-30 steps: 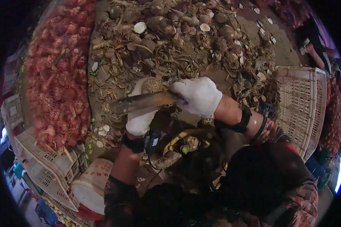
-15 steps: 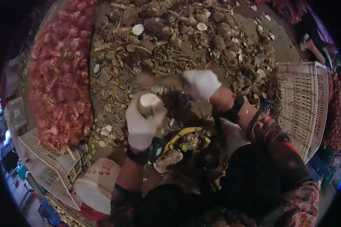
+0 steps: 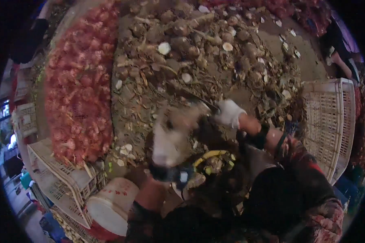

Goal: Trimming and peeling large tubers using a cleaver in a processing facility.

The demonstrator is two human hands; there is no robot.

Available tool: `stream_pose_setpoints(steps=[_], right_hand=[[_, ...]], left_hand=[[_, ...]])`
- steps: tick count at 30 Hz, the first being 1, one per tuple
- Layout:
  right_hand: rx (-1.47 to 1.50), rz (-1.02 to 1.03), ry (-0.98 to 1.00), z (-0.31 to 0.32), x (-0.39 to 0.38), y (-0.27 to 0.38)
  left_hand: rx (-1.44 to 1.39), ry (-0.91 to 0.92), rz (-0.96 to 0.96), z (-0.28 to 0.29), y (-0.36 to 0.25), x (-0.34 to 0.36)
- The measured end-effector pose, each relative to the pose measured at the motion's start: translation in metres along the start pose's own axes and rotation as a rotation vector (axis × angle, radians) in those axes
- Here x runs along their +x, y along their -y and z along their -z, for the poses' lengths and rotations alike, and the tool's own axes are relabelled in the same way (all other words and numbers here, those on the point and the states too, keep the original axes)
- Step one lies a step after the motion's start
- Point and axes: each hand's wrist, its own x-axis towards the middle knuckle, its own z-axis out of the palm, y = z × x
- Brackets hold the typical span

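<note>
My left hand [image 3: 166, 143], in a pale glove and smeared by motion, grips a brown root vegetable [image 3: 184, 117], perhaps a taro corm. My right hand [image 3: 231, 114], also in a pale glove, is closed round the handle of a knife. Its dark blade [image 3: 192, 96] points up and left, just beyond the corm. Whether the blade touches the corm I cannot tell. Ahead lies a heap of brown corms [image 3: 182, 30] with dry peelings and stalks. White cut slices [image 3: 186, 77] are scattered on it.
A full red mesh sack [image 3: 79, 89] lies at left, with plastic crates [image 3: 61, 174] and a white bucket [image 3: 113, 206] below it. At right stands a pale slatted crate [image 3: 326, 125]. A yellow-rimmed container [image 3: 211, 154] with corms sits close before me. Another person's arm [image 3: 340, 65] shows far right.
The view has shifted, so the scene sits lower and further right. The corm's white cut face no longer shows. A white slice now appears on the heap beyond the knife.
</note>
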Motion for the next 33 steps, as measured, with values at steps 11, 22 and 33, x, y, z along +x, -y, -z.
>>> stream_pose_setpoints(steps=[11, 22, 33], right_hand=[[0.452, 0.002, -0.272, 0.023, -0.01, 0.003], [0.478, -0.024, -0.274, 0.017, -0.009, -0.013], [0.621, -0.156, -0.253, 0.019, -0.01, -0.024]], left_hand=[[0.382, -0.133, 0.045, 0.031, 0.049, 0.134], [0.359, 0.539, -0.124, -0.048, 0.073, 0.083], [0.449, -0.185, 0.341, 0.024, 0.084, 0.149]])
